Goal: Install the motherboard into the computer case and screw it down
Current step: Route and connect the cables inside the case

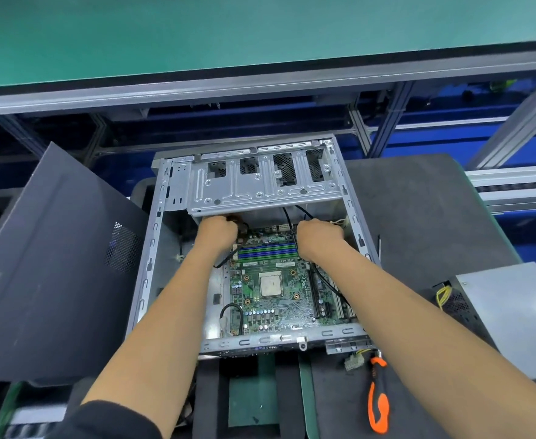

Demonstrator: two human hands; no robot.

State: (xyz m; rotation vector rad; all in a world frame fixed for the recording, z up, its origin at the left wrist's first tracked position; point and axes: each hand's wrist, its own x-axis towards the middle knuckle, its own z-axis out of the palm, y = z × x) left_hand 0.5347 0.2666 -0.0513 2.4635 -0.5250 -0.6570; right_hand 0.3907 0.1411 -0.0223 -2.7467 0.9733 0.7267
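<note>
- Dark grey side panel at far left, leaning tilted against the case's left wall, perforated vent patch facing me.
- Silver computer case lies open-side-up in the middle of the view, on dark foam pads; drive cage spans its far end.
- Green motherboard sits flat inside the case, on the floor tray, CPU socket near its centre, blue and green memory slots toward the far edge. I cannot tell whether any screws are in.
- Left hand reaches in at the board's far-left corner, just under the drive cage; fingers curled down around a dark cable or connector there. What exactly it grips is hidden by the knuckles.
- Black cable runs down from the cage between my two hands, across the memory slots.
- Right hand is at the board's far-right corner, fingers curled under; it looks closed on something near a pale connector, but I cannot tell what, if anything, it holds.
- Orange-and-black screwdriver lies on the foam just outside the case's near-right corner, untouched.
- Grey power supply rests at far right, yellow wires at its left edge.
</note>
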